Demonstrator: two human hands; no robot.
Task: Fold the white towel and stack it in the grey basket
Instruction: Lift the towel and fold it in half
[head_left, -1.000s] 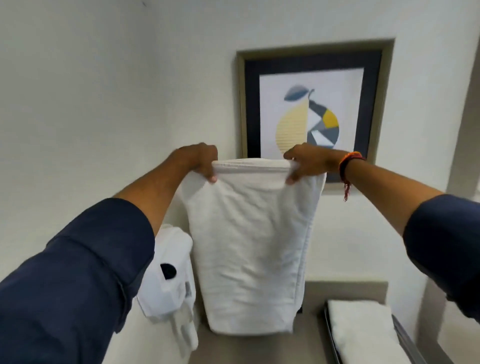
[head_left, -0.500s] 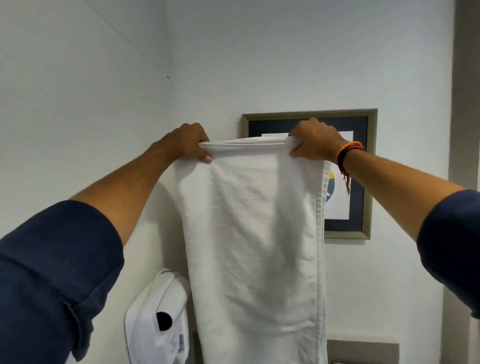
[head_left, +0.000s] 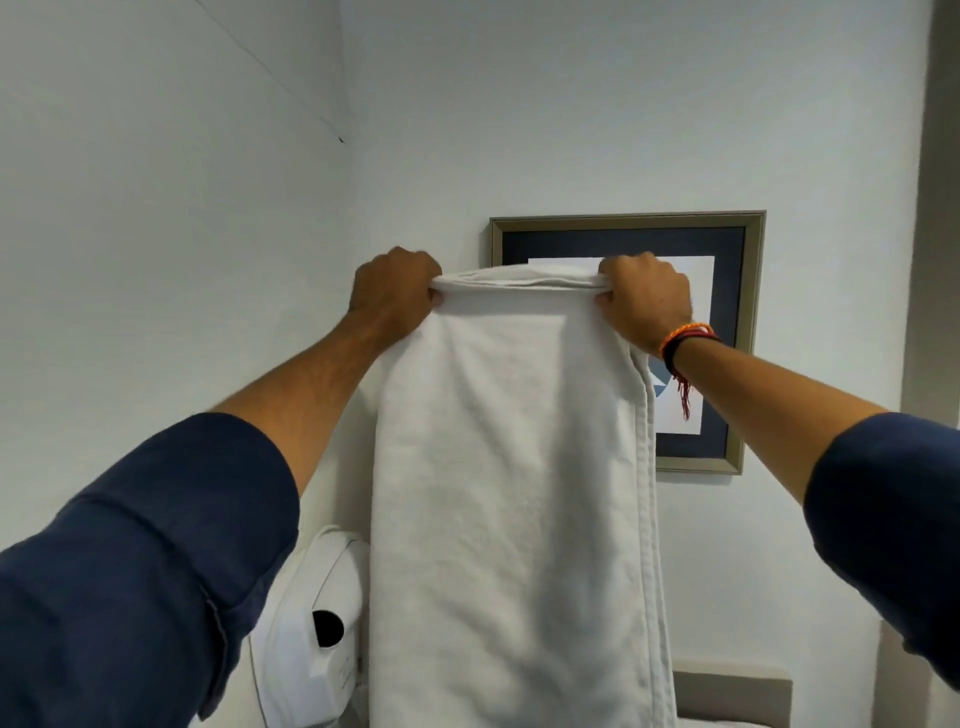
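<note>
White towel hangs at frame centre, running from 12 o'clock down past the 6 o'clock edge; held high, likely so its layers drop straight and align. Left hand at 11 o'clock and right hand at 1 o'clock each clamp a top corner, arms extended, knuckles up. Grey basket not visible.

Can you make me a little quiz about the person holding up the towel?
1. True or false: both hands pinch the top edge of the white towel.
2. Which wrist wears the bracelet? A left, B right.
3. What hangs on the wall behind the right hand?

Key:
1. True: the left hand grips too.
2. B.
3. A framed picture.
</note>
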